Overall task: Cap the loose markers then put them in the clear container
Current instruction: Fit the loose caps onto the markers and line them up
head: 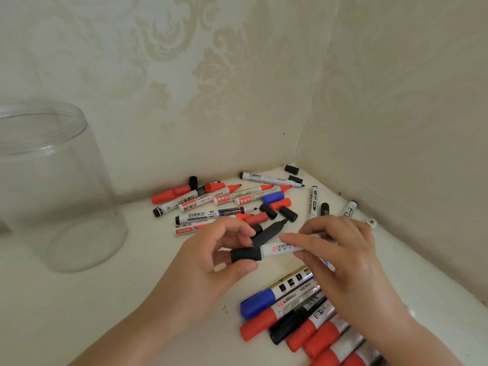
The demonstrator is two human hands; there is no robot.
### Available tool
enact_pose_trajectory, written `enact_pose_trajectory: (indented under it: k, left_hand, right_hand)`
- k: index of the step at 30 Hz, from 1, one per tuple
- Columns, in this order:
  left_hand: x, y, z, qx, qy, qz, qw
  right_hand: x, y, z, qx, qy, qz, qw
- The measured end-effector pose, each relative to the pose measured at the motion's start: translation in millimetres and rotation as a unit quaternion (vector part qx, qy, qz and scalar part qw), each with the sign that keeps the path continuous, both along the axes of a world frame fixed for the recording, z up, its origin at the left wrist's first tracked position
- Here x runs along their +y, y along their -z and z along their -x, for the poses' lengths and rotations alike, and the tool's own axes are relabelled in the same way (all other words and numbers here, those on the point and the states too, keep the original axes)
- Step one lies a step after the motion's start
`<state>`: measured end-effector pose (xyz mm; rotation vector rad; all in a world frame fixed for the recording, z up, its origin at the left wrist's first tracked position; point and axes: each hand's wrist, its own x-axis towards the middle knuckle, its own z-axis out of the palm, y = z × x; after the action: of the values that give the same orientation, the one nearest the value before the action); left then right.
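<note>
I hold a white marker level between both hands above the table. My left hand pinches its black cap, which sits on the marker's left end. My right hand grips the white barrel. Just behind it lies an uncapped black marker. Several uncapped markers and loose caps in red, black and blue are scattered toward the corner. A row of capped markers lies near me at the lower right. The clear container stands open at the left and looks empty.
The white table sits in a corner between two patterned walls. More markers and a black cap lie along the right wall.
</note>
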<state>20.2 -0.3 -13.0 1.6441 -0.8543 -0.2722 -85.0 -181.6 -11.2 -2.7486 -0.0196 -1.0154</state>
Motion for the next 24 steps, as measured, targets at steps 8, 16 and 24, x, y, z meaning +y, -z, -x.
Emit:
enact_pose_trajectory:
  k: [8, 16, 24]
  left_hand:
    - [0, 1, -1, -0.214, -0.013, -0.156, 0.964]
    - [2, 4, -3, -0.252, -0.029, -0.119, 0.96]
    - [5, -3, -5, -0.227, -0.02, -0.112, 0.967]
  right_hand:
    - [2, -4, 1, 0.03, -0.025, -0.046, 0.998]
    - [9, -9, 0, 0.035, -0.06, -0.158, 0.985]
    - [11, -15, 0, 0.064, -0.036, -0.15, 0.986]
